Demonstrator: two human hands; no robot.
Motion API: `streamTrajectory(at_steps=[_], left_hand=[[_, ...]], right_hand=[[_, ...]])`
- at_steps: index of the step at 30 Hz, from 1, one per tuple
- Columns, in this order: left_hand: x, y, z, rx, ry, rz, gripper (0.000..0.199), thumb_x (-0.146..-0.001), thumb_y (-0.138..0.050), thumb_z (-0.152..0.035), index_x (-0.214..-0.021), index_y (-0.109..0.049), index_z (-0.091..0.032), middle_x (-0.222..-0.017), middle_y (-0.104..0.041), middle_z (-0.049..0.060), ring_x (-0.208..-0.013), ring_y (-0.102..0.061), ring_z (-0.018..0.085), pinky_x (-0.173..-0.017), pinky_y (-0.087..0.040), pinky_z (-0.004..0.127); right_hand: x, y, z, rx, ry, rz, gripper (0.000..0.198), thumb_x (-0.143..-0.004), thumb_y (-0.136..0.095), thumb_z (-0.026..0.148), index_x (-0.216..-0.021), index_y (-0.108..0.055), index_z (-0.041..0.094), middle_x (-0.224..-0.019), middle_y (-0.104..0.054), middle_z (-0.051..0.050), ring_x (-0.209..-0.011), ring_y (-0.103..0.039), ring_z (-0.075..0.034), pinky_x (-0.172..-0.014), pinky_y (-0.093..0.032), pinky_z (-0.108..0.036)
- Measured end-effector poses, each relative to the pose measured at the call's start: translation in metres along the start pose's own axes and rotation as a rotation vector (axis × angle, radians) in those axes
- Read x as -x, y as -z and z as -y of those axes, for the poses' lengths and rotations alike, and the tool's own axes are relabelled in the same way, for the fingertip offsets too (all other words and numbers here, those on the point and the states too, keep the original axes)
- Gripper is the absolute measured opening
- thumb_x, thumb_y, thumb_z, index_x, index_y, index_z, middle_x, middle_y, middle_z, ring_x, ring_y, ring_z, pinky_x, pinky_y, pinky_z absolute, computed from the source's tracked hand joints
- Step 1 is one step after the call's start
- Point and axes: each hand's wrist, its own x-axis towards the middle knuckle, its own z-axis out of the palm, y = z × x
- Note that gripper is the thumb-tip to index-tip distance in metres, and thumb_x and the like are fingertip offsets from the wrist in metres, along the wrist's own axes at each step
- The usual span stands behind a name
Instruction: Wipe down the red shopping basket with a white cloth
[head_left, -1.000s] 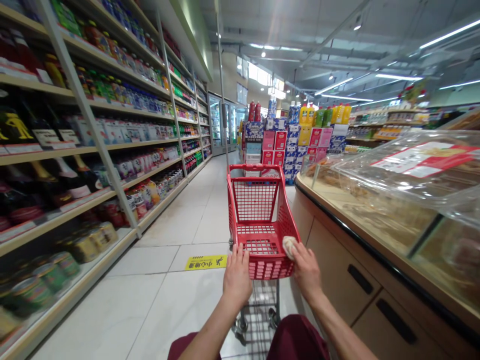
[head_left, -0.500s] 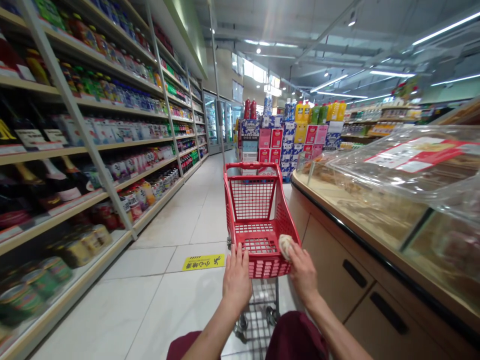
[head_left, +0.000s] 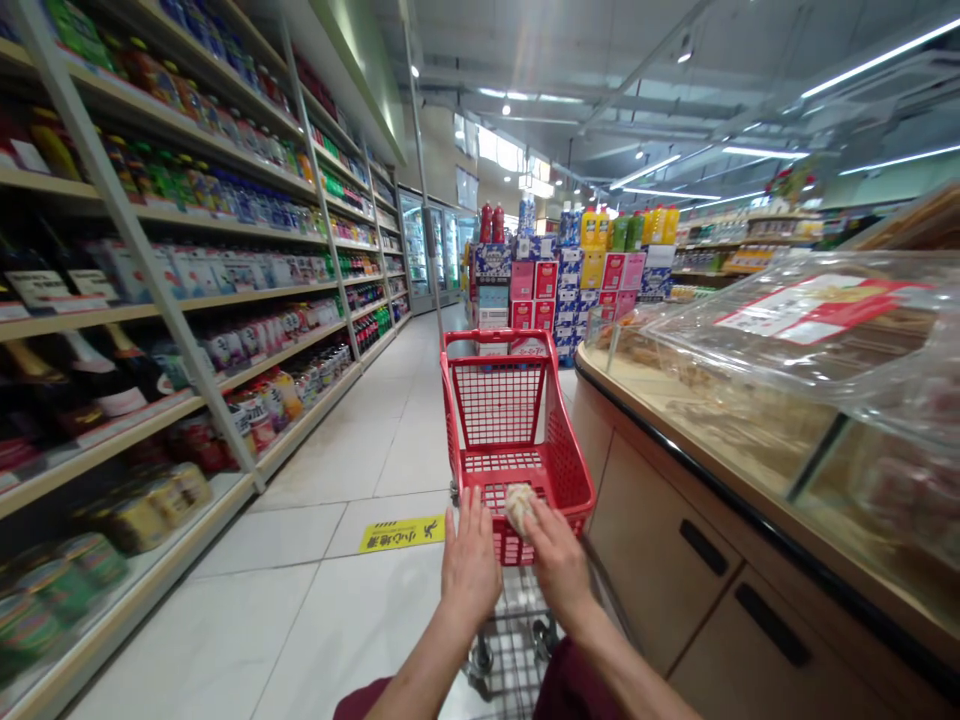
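A red plastic shopping cart [head_left: 501, 340] stands in front of me, its basket showing nothing inside. My right hand [head_left: 559, 560] holds a crumpled whitish cloth [head_left: 519, 508] over the cart's near rim. Fingers stretched out flat, my left hand [head_left: 470, 560] lies at the near left corner of the basket. Whether its fingertips press on the rim is hard to tell. Below the basket show the cart's lower grid frame and wheels.
Shelves of bottles and cans [head_left: 300, 270] line the left. A counter [head_left: 675, 480] with plastic-packed food [head_left: 810, 310] runs along the right. Stacked drink boxes [head_left: 534, 290] stand ahead. A yellow floor sticker [head_left: 401, 534] lies left of the cart.
My right hand has moved left with the cloth, from the basket's near right corner to the middle of the near rim. My left hand has stayed almost in place.
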Motion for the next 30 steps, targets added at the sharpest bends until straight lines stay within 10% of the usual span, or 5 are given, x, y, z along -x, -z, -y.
streamTrajectory(at_steps=[19, 26, 30], left_hand=[[-0.002, 0.002, 0.004, 0.014, -0.018, 0.067, 0.063, -0.067, -0.039, -0.011, -0.129, -0.032, -0.013, -0.142, -0.021, 0.011, -0.131, -0.011, 0.025, -0.105, -0.014, 0.049], [-0.003, 0.003, -0.002, 0.024, 0.002, 0.076, 0.061, -0.067, -0.039, -0.014, -0.128, -0.035, -0.011, -0.14, -0.025, 0.011, -0.131, -0.014, 0.025, -0.106, -0.015, 0.047], [-0.003, 0.007, 0.005, 0.008, 0.012, 0.074, 0.059, -0.068, -0.037, -0.014, -0.127, -0.036, -0.011, -0.14, -0.026, 0.012, -0.131, -0.015, 0.024, -0.105, -0.013, 0.048]], right_hand=[[0.007, 0.012, -0.034, 0.027, -0.169, -0.008, 0.036, -0.08, -0.037, 0.01, -0.107, -0.058, 0.021, -0.114, -0.057, -0.009, -0.103, -0.054, -0.019, -0.091, -0.04, -0.04], [-0.015, -0.011, 0.038, -0.077, -0.02, 0.071, 0.029, -0.081, -0.039, 0.011, -0.098, -0.061, 0.019, -0.115, -0.057, -0.011, -0.105, -0.052, -0.02, -0.089, -0.039, -0.04], [-0.02, -0.008, 0.03, -0.17, 0.033, 0.145, 0.03, -0.082, -0.041, 0.012, -0.103, -0.059, 0.024, -0.116, -0.057, -0.007, -0.104, -0.053, -0.016, -0.092, -0.037, -0.038]])
